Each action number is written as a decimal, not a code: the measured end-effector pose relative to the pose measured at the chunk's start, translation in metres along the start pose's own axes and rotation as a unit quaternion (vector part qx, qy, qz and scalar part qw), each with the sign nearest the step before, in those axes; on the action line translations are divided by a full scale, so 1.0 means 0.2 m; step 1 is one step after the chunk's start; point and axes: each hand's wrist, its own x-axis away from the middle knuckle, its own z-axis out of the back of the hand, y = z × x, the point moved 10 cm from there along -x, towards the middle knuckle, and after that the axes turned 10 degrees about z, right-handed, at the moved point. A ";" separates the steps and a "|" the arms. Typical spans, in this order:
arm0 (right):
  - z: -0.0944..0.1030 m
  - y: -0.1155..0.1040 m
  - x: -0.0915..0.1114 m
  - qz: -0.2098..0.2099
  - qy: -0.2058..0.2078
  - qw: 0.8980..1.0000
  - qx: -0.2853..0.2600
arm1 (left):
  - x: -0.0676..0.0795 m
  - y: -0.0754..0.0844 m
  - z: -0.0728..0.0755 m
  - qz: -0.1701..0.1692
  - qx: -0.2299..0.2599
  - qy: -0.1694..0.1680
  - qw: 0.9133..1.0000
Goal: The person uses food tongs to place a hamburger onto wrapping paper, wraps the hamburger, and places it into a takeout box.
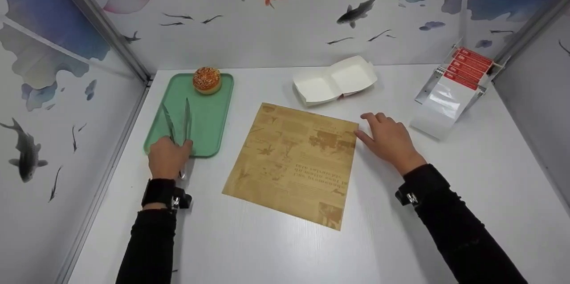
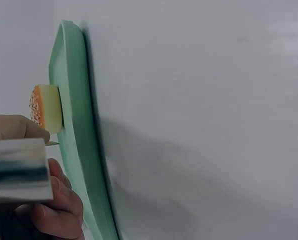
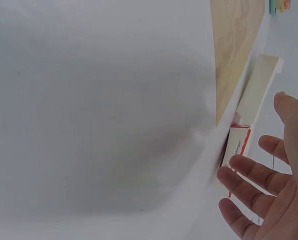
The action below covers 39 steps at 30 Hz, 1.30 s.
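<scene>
My left hand (image 1: 169, 158) grips a pair of metal tongs (image 1: 187, 117), their two arms spread apart over the green tray (image 1: 209, 141). A sesame-topped bun (image 1: 207, 80) sits at the tray's far end, beyond the tong tips; the left wrist view shows the same bun (image 2: 50, 107) on the tray, past my fingers. By the upper right corner of a printed brown paper sheet (image 1: 285, 164) is my right hand (image 1: 389, 140), its fingers spread and nothing held. The sheet lies flat on the white table.
Behind the sheet an unfolded white burger box (image 1: 334, 81) stands open. At the back right a metal holder carries red-and-white plastic bags (image 1: 449, 92). Printed wall panels (image 1: 303, 26) close off the table's back and sides.
</scene>
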 end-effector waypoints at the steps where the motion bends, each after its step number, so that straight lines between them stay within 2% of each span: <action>1: 0.00 0.00 0.00 0.001 0.001 1.000 -0.002 | 0.01 0.01 -0.01 0.000 0.002 -0.001 1.000; 5: -0.01 -0.04 0.00 0.006 0.007 1.000 -0.015 | 0.03 0.09 -0.04 -0.014 0.014 -0.010 1.000; 10: -0.03 -0.12 -0.01 0.018 0.011 0.999 -0.039 | 0.09 0.24 -0.08 -0.051 0.067 -0.012 0.996; 15: -0.05 -0.21 -0.02 0.023 0.001 0.996 -0.083 | 0.19 0.40 -0.15 -0.076 0.113 -0.034 0.990; 20: -0.09 -0.37 -0.02 0.036 -0.005 0.987 -0.154 | 0.33 0.56 -0.26 -0.093 0.137 -0.072 0.984; 25: -0.13 -0.54 -0.03 0.051 -0.019 0.969 -0.240 | 0.49 0.73 -0.38 -0.122 0.178 -0.112 0.970; 32: -0.15 -0.71 -0.04 0.060 -0.019 0.934 -0.353 | 0.71 0.94 -0.51 -0.173 0.223 -0.147 0.948; 36: -0.15 -0.75 -0.04 0.035 -0.012 0.920 -0.389 | 0.83 1.02 -0.57 -0.215 0.210 -0.147 0.943; 39: -0.16 -0.77 -0.03 0.011 -0.001 0.907 -0.420 | 0.91 1.06 -0.61 -0.247 0.207 -0.150 0.935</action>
